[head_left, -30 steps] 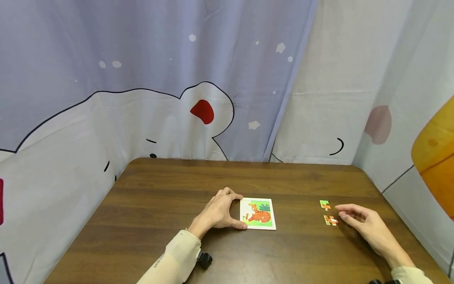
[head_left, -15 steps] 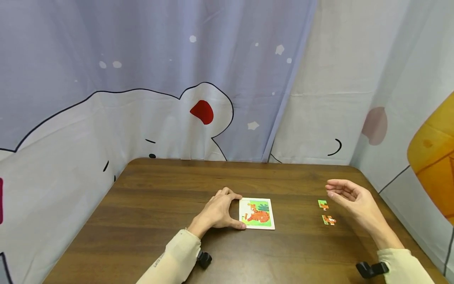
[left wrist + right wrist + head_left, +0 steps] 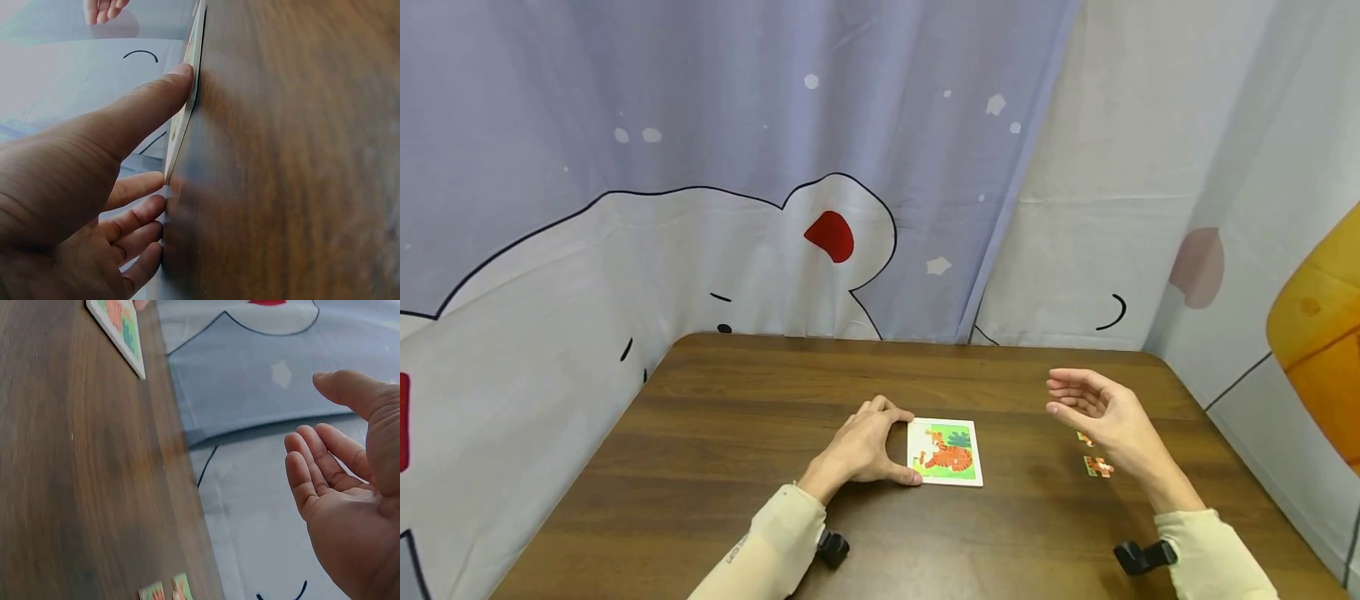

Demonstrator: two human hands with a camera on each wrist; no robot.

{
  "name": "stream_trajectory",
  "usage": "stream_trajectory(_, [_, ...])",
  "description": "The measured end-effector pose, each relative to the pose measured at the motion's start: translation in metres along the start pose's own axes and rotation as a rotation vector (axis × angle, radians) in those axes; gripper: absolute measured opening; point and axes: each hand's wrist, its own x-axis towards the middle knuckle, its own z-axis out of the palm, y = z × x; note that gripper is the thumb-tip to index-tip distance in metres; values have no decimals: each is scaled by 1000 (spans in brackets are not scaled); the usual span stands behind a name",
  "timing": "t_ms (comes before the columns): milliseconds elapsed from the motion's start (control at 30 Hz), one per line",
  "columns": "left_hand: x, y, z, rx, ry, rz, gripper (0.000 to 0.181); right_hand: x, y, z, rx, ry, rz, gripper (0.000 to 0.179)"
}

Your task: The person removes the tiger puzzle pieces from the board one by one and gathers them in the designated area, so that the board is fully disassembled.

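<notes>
A square tiger jigsaw puzzle board [image 3: 946, 452] with a white border lies flat on the table, its upper left part showing white. My left hand [image 3: 859, 446] holds it at the left side, thumb on the near corner and index finger at the far corner; in the left wrist view the thumb [image 3: 144, 106] rests on the board's edge [image 3: 181, 128]. My right hand [image 3: 1105, 417] hovers over the right of the table, fingers loosely bent, thumb apart, nothing held. Below it lie two puzzle pieces, one [image 3: 1097, 467] in plain sight, the other [image 3: 1084, 438] partly hidden by the hand.
The brown wooden table [image 3: 760, 375] has a printed curtain [image 3: 737, 267] along its back and sides. Black wrist cameras are strapped at the left sleeve [image 3: 786, 529] and the right sleeve [image 3: 1206, 546].
My right hand has lifted from beside the loose pieces and moved left and up, now over the farther piece. My left hand and the puzzle board stay put.
</notes>
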Motion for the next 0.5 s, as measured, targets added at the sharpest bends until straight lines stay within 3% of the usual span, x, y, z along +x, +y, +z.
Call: stream_trajectory(500, [3, -2, 1, 12, -10, -12, 96, 24, -14, 60, 122, -48, -1, 52])
